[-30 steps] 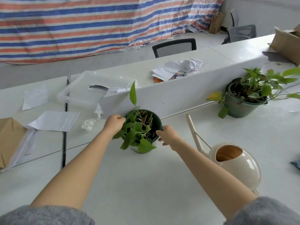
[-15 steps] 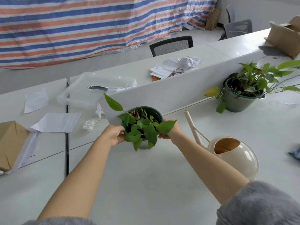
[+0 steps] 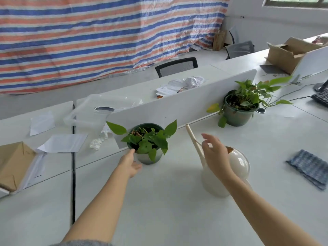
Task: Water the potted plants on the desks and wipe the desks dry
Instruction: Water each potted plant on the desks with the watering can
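A small potted plant (image 3: pixel 148 141) in a dark green pot stands on the white desk (image 3: pixel 168 210) against a low white divider. My left hand (image 3: pixel 130 163) lies open just left of the pot, its fingertips by the pot's side. My right hand (image 3: pixel 215 155) hovers open over the cream watering can (image 3: pixel 237 164), which stands right of the plant with its long spout pointing up and left. A second, larger potted plant (image 3: pixel 239 107) sits further right by the divider. A blue cloth (image 3: pixel 310 167) lies at the desk's right edge.
The white divider (image 3: pixel 186 107) runs behind both pots. Beyond it are crumpled papers (image 3: pixel 179 85), a clear plastic bin (image 3: pixel 99 110) and a black chair (image 3: pixel 177 66). Cardboard boxes sit far left (image 3: pixel 12 164) and far right (image 3: pixel 287 54). A keyboard (image 3: pixel 321 96) is at the right edge.
Both hands have let go of the small pot. My right hand moved right, over the watering can; my left hand dropped beside the pot. The camera view has risen and widened.
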`<state>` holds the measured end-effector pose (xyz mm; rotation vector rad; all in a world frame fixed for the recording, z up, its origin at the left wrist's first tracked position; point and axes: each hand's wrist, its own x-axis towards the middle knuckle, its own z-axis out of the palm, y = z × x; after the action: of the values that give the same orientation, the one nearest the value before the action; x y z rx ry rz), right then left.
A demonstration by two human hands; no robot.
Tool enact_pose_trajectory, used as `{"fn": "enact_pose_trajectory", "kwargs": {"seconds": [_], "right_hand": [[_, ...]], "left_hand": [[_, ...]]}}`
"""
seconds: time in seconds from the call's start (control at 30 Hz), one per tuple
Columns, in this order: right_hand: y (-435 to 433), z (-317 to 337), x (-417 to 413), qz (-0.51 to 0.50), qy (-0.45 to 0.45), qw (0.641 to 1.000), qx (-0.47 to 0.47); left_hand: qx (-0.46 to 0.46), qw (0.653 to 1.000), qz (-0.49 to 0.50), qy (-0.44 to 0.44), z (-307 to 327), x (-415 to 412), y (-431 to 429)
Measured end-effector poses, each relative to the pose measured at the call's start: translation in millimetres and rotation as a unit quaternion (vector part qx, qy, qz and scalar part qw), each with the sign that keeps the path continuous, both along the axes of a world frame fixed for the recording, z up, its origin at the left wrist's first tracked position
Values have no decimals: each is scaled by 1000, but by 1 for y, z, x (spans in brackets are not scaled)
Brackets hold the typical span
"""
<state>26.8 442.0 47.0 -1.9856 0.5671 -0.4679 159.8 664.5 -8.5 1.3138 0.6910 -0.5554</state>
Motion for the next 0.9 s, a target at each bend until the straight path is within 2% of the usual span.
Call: {"fn": "enact_pose_trajectory", "kwargs": {"seconds": [0.07, 0.13, 0.2, 0.3, 0.47, 0.6, 0.67, 0.8, 0.9], "right_hand": [[-20, -4, -27, -65, 1, 995, -77], [-40, -16, -49, -118, 43, 988, -87], [-53, -30, -68, -134, 100, 985, -38], [-57, -49, -90, -133, 135, 982, 23], [-60, -66, -102, -121, 169, 969, 134], [-63, -61, -108, -60, 110, 963, 239], [-62, -59, -112, -79, 83, 954, 277], [-58, -53, -126, -155, 44, 944, 289], [-54, -50, -134, -120, -2, 953, 280]], "left_hand": [[2, 1000, -13, 5, -2, -17, 3], [5, 1000, -13, 17, -5, -39, 6], [43, 999, -21, 17, -10, -60, 9], [123, 991, -60, 7, -17, -93, 12], [159, 982, -106, 11, -15, -136, 22], [175, 979, -107, -10, -2, -148, 36], [180, 978, -106, -21, 4, -152, 43], [187, 976, -102, -39, 11, -159, 52], [176, 978, -105, -42, 15, -168, 52]]}}
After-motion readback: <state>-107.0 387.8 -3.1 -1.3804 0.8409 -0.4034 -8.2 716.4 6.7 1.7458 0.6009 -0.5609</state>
